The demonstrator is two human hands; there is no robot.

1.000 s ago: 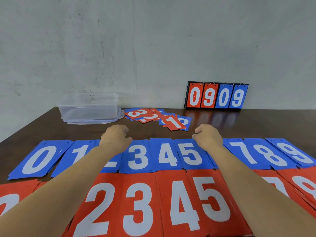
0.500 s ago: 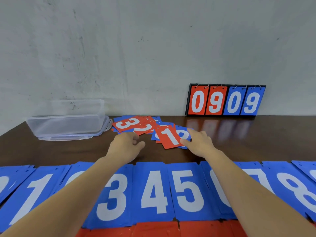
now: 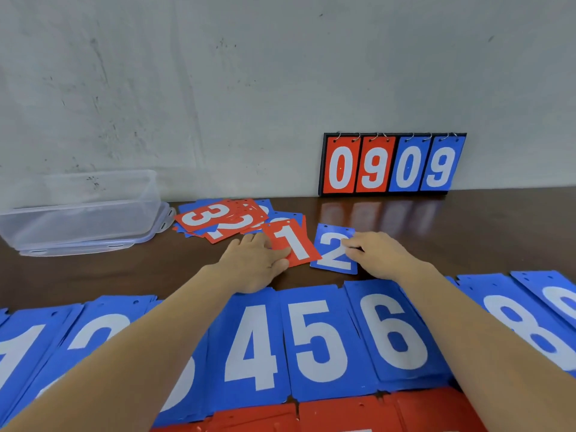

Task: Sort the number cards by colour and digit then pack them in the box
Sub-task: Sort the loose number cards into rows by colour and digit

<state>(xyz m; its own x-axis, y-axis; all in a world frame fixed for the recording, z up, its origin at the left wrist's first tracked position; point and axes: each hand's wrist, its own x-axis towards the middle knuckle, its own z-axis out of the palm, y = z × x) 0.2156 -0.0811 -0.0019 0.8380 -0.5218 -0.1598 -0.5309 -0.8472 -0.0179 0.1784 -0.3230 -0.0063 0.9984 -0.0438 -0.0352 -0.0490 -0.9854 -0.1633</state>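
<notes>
1. The left hand [image 3: 254, 263] pinches the left edge of the red 1 card [image 3: 296, 241], a thin matte rectangle lying tilted on the glossy dark table [image 3: 467, 232].
2. The right hand [image 3: 381, 255] pinches the right edge of the blue 2 card [image 3: 332, 254], which has two punched holes at its top and lies just beside the red one.
3. Behind them is the loose pile [image 3: 215, 218] of mixed cards, near the clear plastic box [image 3: 81, 210].
4. The blue row [image 3: 318, 341] of sorted stacks lies under both forearms, with the red row [image 3: 343, 413] nearer the person.
</notes>
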